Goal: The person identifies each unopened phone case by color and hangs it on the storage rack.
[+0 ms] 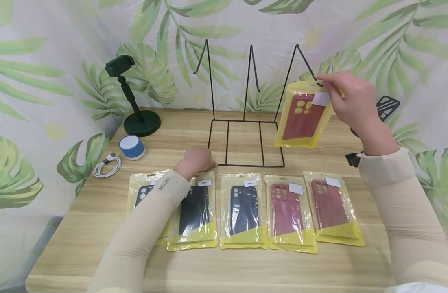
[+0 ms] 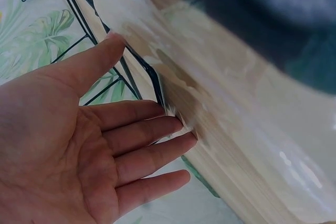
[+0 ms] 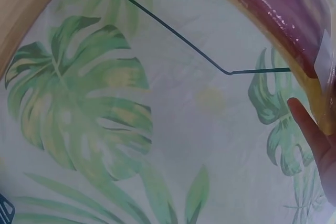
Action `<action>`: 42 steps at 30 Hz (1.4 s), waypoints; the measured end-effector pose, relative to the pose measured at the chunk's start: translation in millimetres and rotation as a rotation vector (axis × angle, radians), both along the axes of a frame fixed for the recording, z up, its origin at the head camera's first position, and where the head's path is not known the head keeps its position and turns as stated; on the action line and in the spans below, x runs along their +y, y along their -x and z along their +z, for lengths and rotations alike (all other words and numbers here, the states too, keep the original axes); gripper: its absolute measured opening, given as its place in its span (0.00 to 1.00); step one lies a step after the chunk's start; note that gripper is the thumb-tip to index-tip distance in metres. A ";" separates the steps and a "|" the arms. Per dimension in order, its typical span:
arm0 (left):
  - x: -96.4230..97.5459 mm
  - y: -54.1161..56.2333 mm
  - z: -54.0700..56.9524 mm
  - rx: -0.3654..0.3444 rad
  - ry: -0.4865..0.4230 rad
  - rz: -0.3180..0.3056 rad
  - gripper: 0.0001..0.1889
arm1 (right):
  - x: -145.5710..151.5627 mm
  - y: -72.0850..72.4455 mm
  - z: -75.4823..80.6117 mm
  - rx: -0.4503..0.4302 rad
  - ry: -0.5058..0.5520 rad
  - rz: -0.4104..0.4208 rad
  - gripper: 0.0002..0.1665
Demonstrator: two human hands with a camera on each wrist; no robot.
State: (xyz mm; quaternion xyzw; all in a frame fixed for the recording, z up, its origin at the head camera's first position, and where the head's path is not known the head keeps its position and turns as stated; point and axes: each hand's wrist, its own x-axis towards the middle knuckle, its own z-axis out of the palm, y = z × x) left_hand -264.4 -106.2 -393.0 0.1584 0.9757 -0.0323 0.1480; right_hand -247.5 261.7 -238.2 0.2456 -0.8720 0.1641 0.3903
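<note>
My right hand (image 1: 350, 97) pinches the top of a yellow-edged clear bag holding a red phone case (image 1: 303, 116), right at the tip of the right hook of a black wire display rack (image 1: 245, 165). The bag hangs tilted above the tabletop; the right wrist view catches only part of it and a finger. At the rack's front left corner is my left hand (image 1: 196, 160). Its fingers are nearly straight in the left wrist view, with thumb tip and fingertips against the rack's wire (image 2: 152, 74). The left and middle hooks carry nothing.
Along the front lie bagged phone cases: dark ones at left, a dark one (image 1: 243, 209) in the middle, red ones (image 1: 286, 211) at right. A green phone stand (image 1: 141, 122), a blue-and-white cylinder (image 1: 132, 147) and a coiled white cable (image 1: 107, 166) sit at the left.
</note>
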 end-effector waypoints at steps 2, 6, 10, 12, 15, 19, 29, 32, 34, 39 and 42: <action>-0.3 0.4 -0.5 0.001 0.004 0.000 0.26 | 0.1 3.9 -0.5 -0.020 -0.005 -0.010 0.15; -0.3 0.7 -1.3 0.004 0.015 0.004 0.26 | 1.4 13.1 0.2 -0.064 -0.011 -0.026 0.16; 0.4 0.7 -0.8 0.007 0.017 0.005 0.26 | 2.9 24.7 2.0 -0.097 -0.008 -0.045 0.15; 1.0 0.8 -0.5 0.009 0.016 0.005 0.25 | 3.1 30.5 3.4 -0.139 0.005 -0.079 0.15; 1.7 1.0 -0.3 0.015 0.017 0.010 0.25 | 2.5 39.7 6.1 -0.220 0.034 -0.136 0.17; 2.4 1.5 -1.3 0.013 0.022 0.019 0.25 | 0.3 53.4 9.0 -0.285 0.043 -0.184 0.19; 1.8 -0.1 -0.7 0.012 0.025 0.026 0.25 | -4.9 92.6 18.2 -0.364 0.025 -0.225 0.20; 1.3 -1.0 0.7 0.013 0.025 0.020 0.25 | -6.6 103.6 19.5 -0.396 0.041 -0.235 0.21; 1.4 -1.9 1.7 0.010 0.021 0.018 0.25 | -7.8 109.2 19.8 -0.415 0.048 -0.248 0.21; 1.5 -3.4 2.8 0.011 0.005 0.018 0.24 | -12.0 119.4 20.4 -0.435 0.069 -0.286 0.21; 1.2 -3.4 3.0 0.015 0.002 0.017 0.24 | -14.3 124.3 21.3 -0.442 0.080 -0.308 0.22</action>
